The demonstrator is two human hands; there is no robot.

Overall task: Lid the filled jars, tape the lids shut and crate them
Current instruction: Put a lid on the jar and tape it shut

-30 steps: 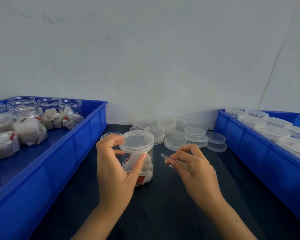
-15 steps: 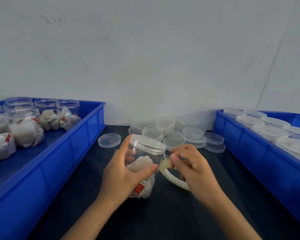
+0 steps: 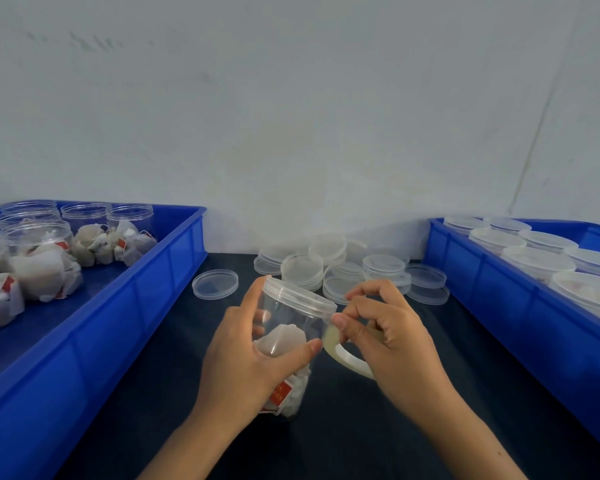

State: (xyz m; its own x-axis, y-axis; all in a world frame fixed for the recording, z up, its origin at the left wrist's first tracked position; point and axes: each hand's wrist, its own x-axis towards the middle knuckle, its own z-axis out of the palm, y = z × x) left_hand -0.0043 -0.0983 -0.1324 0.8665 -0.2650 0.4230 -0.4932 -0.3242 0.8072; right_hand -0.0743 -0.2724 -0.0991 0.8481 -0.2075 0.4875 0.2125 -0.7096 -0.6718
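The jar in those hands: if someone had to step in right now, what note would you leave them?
Left hand grips the filled jar, tilted, its lid already on.
Right hand pinches the end of the tape against the jar just under the lid; the tape roll hangs on that hand.
Left crate: filled jars with no lids. Right crate: lidded jars. Spare lids lie on the table between them.
Done: this jar is lidded, taping just started.
Left: wrap the tape round, put the jar in the right crate, then go through the open jars.
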